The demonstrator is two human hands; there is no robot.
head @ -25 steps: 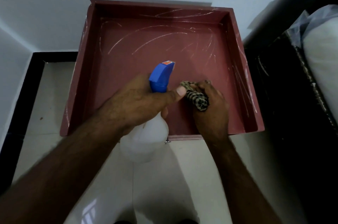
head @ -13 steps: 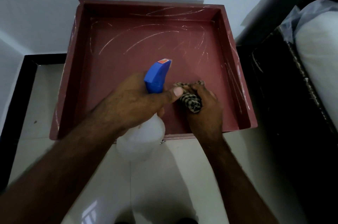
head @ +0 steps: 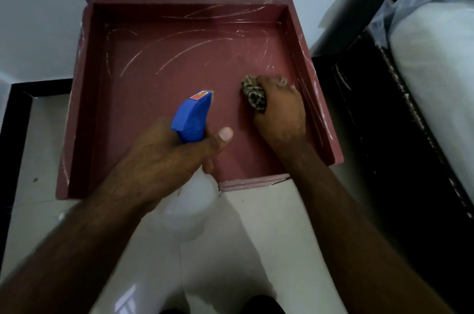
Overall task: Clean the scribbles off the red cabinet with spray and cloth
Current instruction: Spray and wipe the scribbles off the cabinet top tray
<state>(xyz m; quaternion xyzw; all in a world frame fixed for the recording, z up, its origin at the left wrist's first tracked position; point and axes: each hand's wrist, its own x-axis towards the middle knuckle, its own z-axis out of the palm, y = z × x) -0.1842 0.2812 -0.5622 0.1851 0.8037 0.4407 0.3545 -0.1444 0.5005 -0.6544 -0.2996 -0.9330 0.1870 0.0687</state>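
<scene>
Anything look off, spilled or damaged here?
Only the white scribble marks stand out: they arc across the far floor, back wall and right wall of the red box-shaped cabinet. The right hand grips a brown checked cloth beside them. Nothing spilled or broken shows.

Bare left forearm (head: 77, 249) at 7 o'clock, bare right forearm (head: 346, 224) at 5 o'clock, left hand (head: 164, 157) with fine hairs across its back, short blunt thumbnail (head: 225, 133), right hand (head: 282, 118) with ridged knuckles, dark rounded shapes (head: 264, 304) at 6 o'clock, too dim to identify.

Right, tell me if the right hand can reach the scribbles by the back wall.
Probably yes: the right hand, gripping the cloth, has bare cabinet floor ahead up to the scribbles.
</scene>
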